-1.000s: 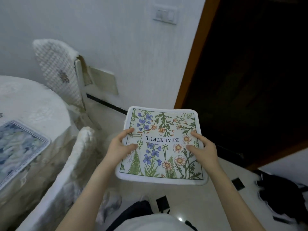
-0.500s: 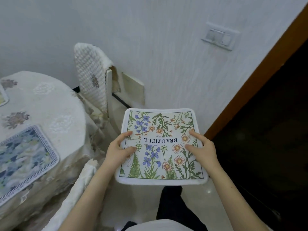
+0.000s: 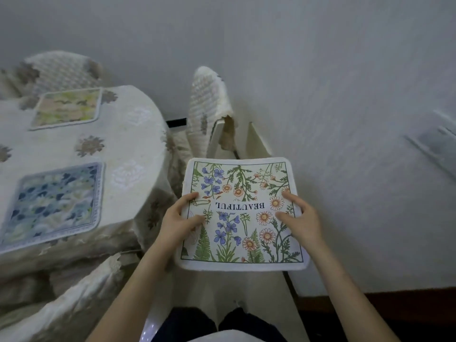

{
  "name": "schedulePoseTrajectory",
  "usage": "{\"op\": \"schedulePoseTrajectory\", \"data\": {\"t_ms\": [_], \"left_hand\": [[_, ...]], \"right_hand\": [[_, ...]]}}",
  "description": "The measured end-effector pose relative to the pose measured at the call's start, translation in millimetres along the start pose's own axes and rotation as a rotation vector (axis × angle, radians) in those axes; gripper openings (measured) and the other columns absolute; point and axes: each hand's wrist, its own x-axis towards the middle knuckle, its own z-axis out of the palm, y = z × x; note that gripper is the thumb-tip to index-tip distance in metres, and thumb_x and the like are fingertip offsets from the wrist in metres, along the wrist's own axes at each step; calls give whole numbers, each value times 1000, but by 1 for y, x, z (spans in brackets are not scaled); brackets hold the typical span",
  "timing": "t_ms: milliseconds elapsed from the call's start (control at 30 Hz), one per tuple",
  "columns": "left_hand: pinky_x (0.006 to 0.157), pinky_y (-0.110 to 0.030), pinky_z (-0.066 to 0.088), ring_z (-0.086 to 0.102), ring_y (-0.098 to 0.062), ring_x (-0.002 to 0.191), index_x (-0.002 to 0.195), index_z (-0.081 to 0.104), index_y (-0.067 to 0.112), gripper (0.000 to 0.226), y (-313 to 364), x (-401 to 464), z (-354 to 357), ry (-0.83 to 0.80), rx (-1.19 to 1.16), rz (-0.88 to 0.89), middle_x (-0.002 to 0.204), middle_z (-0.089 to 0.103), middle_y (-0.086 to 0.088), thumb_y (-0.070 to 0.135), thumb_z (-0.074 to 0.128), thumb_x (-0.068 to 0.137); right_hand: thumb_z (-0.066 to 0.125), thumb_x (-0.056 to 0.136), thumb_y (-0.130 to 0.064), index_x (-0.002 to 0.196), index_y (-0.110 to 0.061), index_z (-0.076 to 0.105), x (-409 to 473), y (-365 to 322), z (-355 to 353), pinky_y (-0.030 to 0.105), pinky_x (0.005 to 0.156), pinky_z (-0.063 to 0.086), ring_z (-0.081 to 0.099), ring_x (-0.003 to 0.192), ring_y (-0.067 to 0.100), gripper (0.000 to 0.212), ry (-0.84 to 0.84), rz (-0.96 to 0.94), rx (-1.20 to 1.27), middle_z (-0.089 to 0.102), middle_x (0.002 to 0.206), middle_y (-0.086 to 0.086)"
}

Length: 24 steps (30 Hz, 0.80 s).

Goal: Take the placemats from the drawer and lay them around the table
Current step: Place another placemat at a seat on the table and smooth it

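Hands: left hand (image 3: 176, 224) and right hand (image 3: 302, 222) grip opposite side edges of floral placemat (image 3: 243, 213), thumbs curled on top | placemat held flat in air beside table (image 3: 138, 144) | blue placemat (image 3: 53, 203) on near tabletop | yellow-green placemat (image 3: 67, 108) farther back | covered chair (image 3: 209, 107) by wall

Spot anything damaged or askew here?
Yes: the chair by the wall has a torn cover exposing brown padding at its back edge. The held floral placemat reads upside down to the camera. Mats on the table lie flat.
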Motion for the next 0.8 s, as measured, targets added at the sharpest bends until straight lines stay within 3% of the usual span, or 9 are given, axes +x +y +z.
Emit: {"op": "schedulePoseTrajectory", "data": {"t_ms": [100,200,367,467,533,600,700,800], "left_hand": [[70,-23,57,69,-9,86,122,60,31,56,5,8,-2,94,-18,-29,111,66,8,4,73,76],[77,-30,58,68,-14,92,122,60,33,56,8,20,-11,188,-43,-57,114,65,7,4,73,76],[82,-38,58,67,-18,95,122,61,32,56,4,48,-32,313,-65,-85,116,65,2,4,74,75],[74,-24,58,66,-12,91,124,60,29,56,4,72,-44,362,-79,-85,113,64,3,2,72,77],[65,-17,56,66,-9,87,124,59,28,56,5,91,-53,390,-96,-87,111,63,3,1,71,77],[65,-19,56,66,-9,86,124,59,29,56,5,115,-64,405,-112,-83,111,64,3,2,72,77],[69,-25,58,66,-12,88,125,59,29,56,11,153,-85,416,-127,-68,113,63,4,3,71,77],[63,-18,55,65,-10,89,125,59,30,56,21,187,-112,451,-114,-53,114,62,5,4,71,77]], "right_hand": [[71,80,0,128,-25,59,36,-11,10,42,64,60,71,72,17,56,-82,-34,-39,58,119,-7],[71,79,0,126,-26,60,68,-20,29,29,56,59,70,68,9,55,-165,-47,-42,57,124,-6],[72,77,0,124,-28,61,119,-37,69,41,72,60,69,79,14,56,-294,-76,-64,58,132,-2],[72,78,-1,124,-27,61,148,-50,93,37,69,61,70,80,9,55,-348,-82,-69,59,130,-1],[72,79,-1,125,-25,61,167,-62,109,26,64,59,69,79,3,54,-375,-110,-88,58,129,-2],[71,79,0,127,-23,60,189,-75,127,19,60,56,67,78,-1,54,-392,-131,-99,58,127,-3],[71,80,-2,126,-26,60,222,-98,157,21,60,58,67,87,7,53,-412,-165,-124,58,128,-3],[71,80,-2,125,-26,60,254,-122,193,21,57,56,67,89,12,52,-440,-183,-140,59,127,-2]]}}
